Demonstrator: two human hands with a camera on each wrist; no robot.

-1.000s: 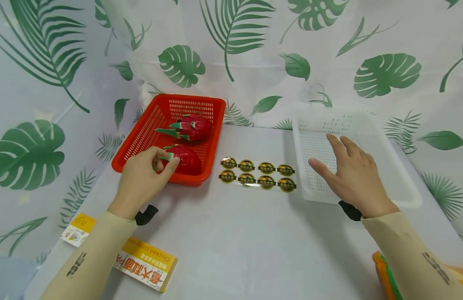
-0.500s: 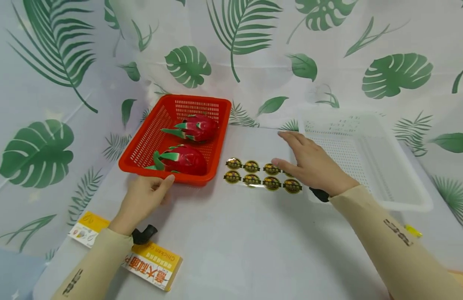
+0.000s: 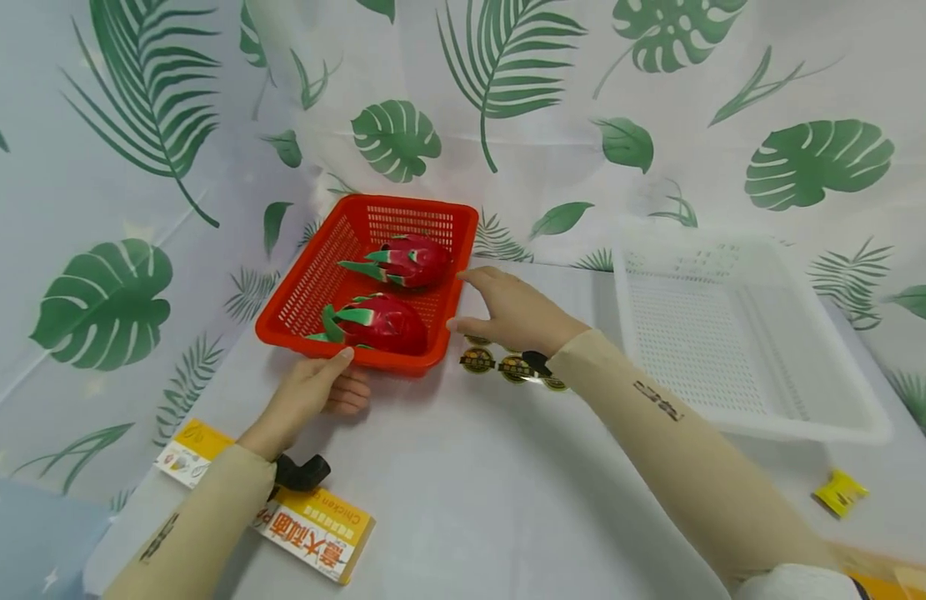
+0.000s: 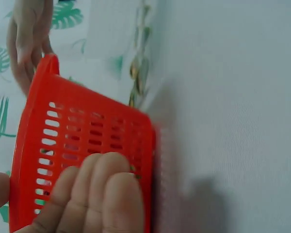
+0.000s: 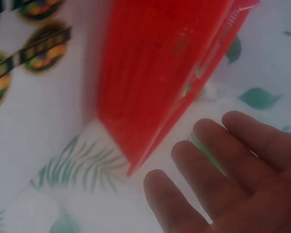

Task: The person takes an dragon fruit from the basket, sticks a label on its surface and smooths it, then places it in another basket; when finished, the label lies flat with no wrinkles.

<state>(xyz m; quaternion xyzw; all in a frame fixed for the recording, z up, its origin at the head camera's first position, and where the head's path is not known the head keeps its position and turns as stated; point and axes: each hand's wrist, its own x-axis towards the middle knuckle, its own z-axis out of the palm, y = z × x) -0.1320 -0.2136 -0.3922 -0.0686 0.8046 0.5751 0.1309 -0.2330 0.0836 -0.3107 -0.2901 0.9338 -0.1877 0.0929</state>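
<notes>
- We log the left grip [image 3: 305,400], a bare hand, as loosely extended: thumb at the near rim of the red, rectangular, slotted plastic basket [image 3: 410,364], fingers outside and below it. Whether the fingers press the wall we cannot tell.
- We log the right grip [image 3: 518,308], also bare, as wide: fingers straight, thumb spread, fingertips just beside the red basket's right rim. Contact not confirmed.
- Change over the last second: the left grip has gone from the nearer glossy red, oval dragon fruit with green scales [image 3: 391,323] to outside the near wall; the right grip has crossed from over the white, rectangular, perforated plastic basket [image 3: 695,350].
- Both that fruit and its matching farther fruit [image 3: 417,260] remain inside the red basket. We judge that attention has turned from the fruit to the basket itself.
- Surface: white counter [image 3: 470,492]. We note a clear sheet of round black-and-gold stickers [image 3: 478,360] between the baskets, partly hidden by the right arm; a yellow-and-white cardboard box [image 3: 312,533], crossed by the beige left sleeve [image 3: 200,517]; and a small yellow wrapped packet [image 3: 839,492] near the white basket.
- Room: white cloth printed with green leaves [image 3: 395,142] behind and leftward.
</notes>
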